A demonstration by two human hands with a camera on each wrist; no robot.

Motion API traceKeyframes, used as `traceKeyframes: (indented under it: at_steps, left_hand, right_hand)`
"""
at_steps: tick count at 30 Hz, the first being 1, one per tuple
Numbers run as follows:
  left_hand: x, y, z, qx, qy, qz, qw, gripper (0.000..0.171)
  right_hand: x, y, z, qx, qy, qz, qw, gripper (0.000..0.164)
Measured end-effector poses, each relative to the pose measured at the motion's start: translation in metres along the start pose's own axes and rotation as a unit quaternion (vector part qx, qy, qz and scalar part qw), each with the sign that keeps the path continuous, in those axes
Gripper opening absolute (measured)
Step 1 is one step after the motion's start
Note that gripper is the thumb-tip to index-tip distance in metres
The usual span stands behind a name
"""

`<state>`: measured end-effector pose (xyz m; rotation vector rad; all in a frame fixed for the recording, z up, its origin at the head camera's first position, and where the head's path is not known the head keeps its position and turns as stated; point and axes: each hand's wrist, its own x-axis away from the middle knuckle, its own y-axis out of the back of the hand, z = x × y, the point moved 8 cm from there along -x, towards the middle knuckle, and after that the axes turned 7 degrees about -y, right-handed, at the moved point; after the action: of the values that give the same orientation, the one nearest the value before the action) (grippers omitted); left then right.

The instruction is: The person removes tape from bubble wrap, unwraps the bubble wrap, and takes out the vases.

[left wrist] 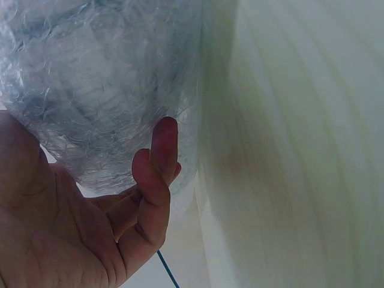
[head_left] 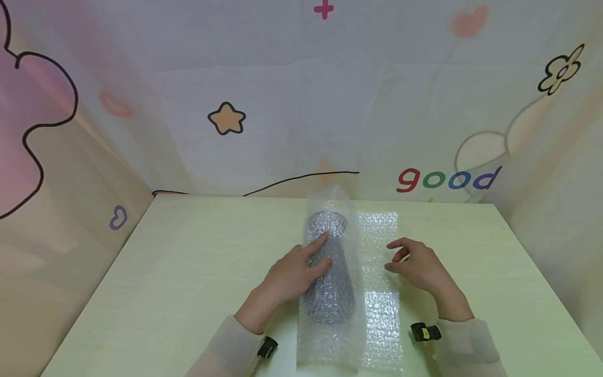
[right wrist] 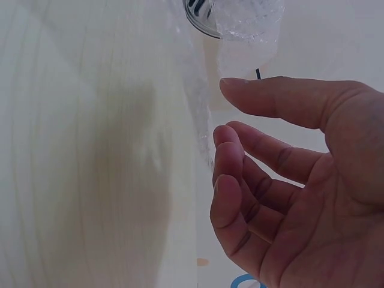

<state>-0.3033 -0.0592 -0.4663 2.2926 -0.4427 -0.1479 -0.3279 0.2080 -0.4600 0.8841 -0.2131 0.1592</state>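
A grey, vase-shaped thing (head_left: 333, 293) lies on the table under a layer of bubble wrap (head_left: 330, 348), its wider end toward me. My left hand (head_left: 292, 272) rests on its left side. The index finger and thumb stretch across the top of the wrap, while the other fingers bend loosely along the side in the left wrist view. Just over the right edge of the flat bubble wrap is my right hand (head_left: 416, 264), its fingers loosely bent and the thumb apart. Nothing shows between them. A round rim (right wrist: 201, 18) peeks out of the wrap in the right wrist view.
The bubble wrap spreads out flat on the pale wooden table (head_left: 198, 272) to the right of the wrapped thing. A printed cloth (head_left: 282, 104) hangs behind the table and along both sides. Each wrist wears a black strap (head_left: 425, 332).
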Motion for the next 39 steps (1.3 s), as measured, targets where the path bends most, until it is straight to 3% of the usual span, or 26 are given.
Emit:
traceKeyframes:
  at_steps: [39]
  left_hand:
    - [-0.0005, -0.0014, 0.0017, -0.001, 0.0, 0.001, 1.0, 0.061]
  right_hand:
    - [0.0002, -0.0066, 0.0024, 0.0, 0.004, 0.013, 1.0, 0.051]
